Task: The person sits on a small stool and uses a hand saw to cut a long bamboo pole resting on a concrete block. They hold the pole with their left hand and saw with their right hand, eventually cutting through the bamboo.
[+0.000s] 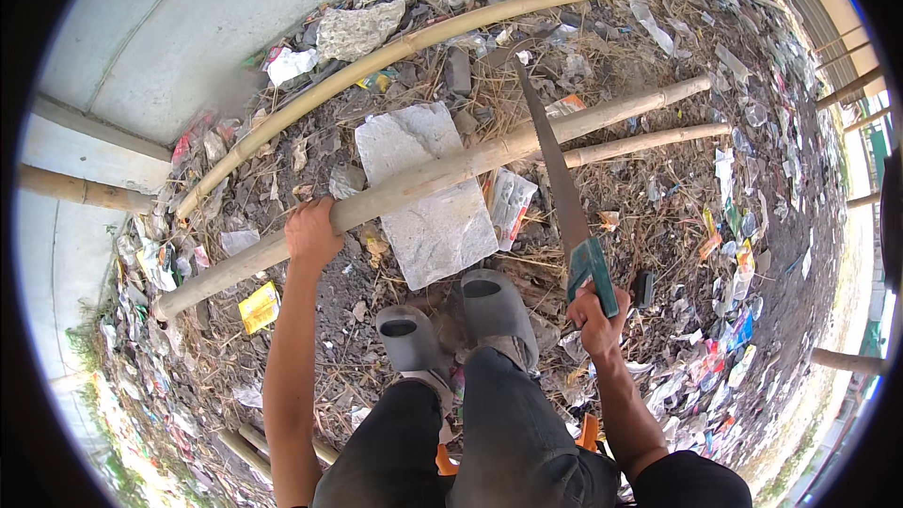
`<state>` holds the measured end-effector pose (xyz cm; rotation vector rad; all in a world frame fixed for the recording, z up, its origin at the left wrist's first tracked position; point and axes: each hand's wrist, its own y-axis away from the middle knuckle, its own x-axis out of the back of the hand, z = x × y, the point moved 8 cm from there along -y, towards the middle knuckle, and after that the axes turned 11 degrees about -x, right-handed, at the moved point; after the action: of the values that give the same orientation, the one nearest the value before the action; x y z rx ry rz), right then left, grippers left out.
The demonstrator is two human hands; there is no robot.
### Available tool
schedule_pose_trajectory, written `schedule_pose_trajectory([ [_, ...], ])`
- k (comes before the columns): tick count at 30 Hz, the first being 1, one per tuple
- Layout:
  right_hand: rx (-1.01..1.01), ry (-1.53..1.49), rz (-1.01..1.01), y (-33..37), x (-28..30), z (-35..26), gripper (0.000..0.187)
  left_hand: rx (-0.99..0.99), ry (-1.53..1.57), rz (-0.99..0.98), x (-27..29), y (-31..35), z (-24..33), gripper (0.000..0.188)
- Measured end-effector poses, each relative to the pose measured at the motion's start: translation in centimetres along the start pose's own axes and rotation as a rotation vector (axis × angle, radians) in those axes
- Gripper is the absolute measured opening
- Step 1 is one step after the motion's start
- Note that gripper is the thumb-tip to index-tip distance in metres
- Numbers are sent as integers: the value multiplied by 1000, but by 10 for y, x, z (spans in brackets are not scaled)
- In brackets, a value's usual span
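Observation:
My left hand grips a thick bamboo pole near its left end. The pole slants up to the right and lies across a pale flat stone block on the ground. In my right hand is a handsaw with a green handle and a brown, rusty-looking blade. Its blade points away from me and crosses the pole right of the block; whether the teeth touch the bamboo I cannot tell. A thinner bamboo piece lies beyond the blade, to the right.
A long bamboo pole curves across the far side, next to a rough rock. Grey walls stand at the left. Litter and dry straw cover the ground around my grey clogs. A yellow packet lies near my left forearm.

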<state>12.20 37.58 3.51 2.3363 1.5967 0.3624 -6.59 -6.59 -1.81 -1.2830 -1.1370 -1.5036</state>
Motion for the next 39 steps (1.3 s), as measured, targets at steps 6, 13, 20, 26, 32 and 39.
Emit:
schedule_pose_trajectory([
  [6, 4, 167, -42, -16, 7, 28, 23, -23, 36, 85, -7, -6, 32, 69],
  [13, 82, 346, -96, -15, 10, 17, 18, -10, 155, -277, -9, -31, 14, 48],
  [20, 56, 441, -159, -12, 9, 5, 25, -34, 17, -28, -10, -17, 31, 41],
  [26, 98, 455, -189, -11, 8, 12, 25, 124, -49, -239, -11, -23, 34, 44],
  [32, 82, 556, -167, 14, 20, -5, 21, 75, -48, -235, -13, -23, 28, 52],
  [39, -72, 361, -58, -22, 3, -3, 20, 48, -73, -269, -14, -32, 21, 54],
])
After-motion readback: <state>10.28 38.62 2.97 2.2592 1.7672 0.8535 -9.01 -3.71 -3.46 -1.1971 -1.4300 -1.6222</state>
